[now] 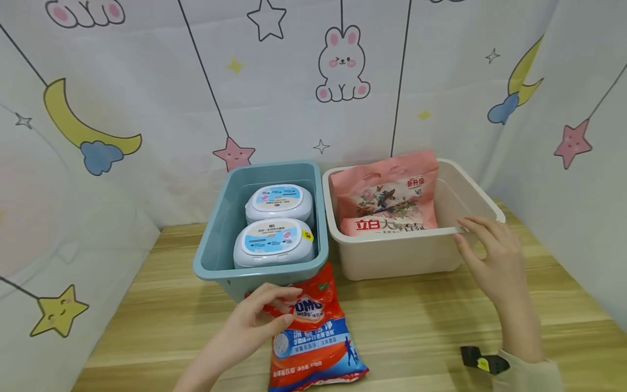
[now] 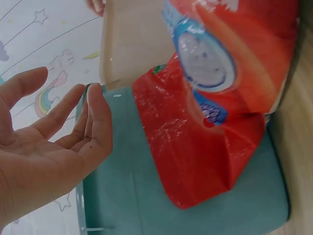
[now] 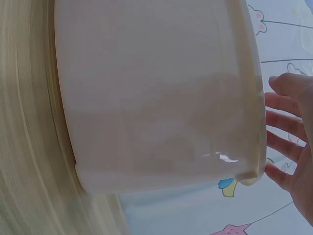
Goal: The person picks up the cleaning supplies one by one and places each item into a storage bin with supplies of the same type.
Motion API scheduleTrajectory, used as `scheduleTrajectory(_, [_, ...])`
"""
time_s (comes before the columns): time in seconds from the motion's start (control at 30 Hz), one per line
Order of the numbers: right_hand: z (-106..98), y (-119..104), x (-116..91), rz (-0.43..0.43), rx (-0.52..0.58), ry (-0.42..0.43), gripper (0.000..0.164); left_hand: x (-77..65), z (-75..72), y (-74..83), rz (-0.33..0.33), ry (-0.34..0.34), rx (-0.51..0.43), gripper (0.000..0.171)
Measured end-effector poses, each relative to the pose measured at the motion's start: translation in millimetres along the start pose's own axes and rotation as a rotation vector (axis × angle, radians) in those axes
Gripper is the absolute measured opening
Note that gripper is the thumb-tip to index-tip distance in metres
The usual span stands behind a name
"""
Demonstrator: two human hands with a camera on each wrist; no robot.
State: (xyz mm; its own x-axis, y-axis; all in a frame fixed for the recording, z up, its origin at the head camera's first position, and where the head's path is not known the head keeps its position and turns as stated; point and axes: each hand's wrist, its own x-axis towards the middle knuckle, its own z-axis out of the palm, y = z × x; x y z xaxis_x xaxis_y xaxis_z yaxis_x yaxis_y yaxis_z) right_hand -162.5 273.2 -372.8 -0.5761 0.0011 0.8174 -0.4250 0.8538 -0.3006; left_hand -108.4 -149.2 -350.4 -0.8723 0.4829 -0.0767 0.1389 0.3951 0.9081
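A red and blue OMO laundry powder bag (image 1: pixel 313 337) lies on the table before the blue-green bin (image 1: pixel 208 239). Over the bag's upper left part is my left hand (image 1: pixel 254 318), fingers loosely bent and nothing in them; the left wrist view shows a gap between hand and bag. My right hand (image 1: pixel 497 256) is at the front right rim of the cream bin (image 1: pixel 392 258), fingertips at the edge; whether they touch it is hard to tell. A pink laundry powder bag (image 1: pixel 387 196) leans inside the cream bin.
Two white lidded tubs (image 1: pixel 274 239) with blue labels sit one behind the other in the blue-green bin. Both bins stand side by side against a cartoon-printed curtain (image 1: pixel 294 109), on a wooden table (image 1: pixel 411 332). A dark strap (image 1: pixel 485 360) is at the right wrist.
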Motion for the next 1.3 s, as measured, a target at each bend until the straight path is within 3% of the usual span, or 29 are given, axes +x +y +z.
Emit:
scheduleTrajectory(0.13, [0.3, -0.5, 0.5, 0.000, -0.006, -0.001, 0.033, 3.0, 7.7, -6.1, -0.013, -0.045, 0.030, 0.040])
scheduleTrajectory(0.43, [1.9, -1.1, 0.0, -0.012, -0.021, 0.003, 0.033, 6.2, 21.0, -6.2, -0.002, -0.057, 0.103, 0.039])
scheduleTrajectory(0.73, [3.6, -0.8, -1.6, -0.009, -0.024, 0.006, 0.031, 6.2, 27.5, -10.1, -0.067, -0.072, 0.159, 0.039])
scheduleTrajectory(1.03, [6.8, -2.1, -1.4, -0.023, -0.035, 0.025, 0.030, 2.1, 31.1, -15.3, -0.126, -0.082, 0.147, 0.042])
scheduleTrajectory(1.3, [7.6, -3.0, -1.5, -0.018, -0.039, 0.038, 0.031, 1.4, 34.1, -17.7, -0.131, -0.095, 0.165, 0.042])
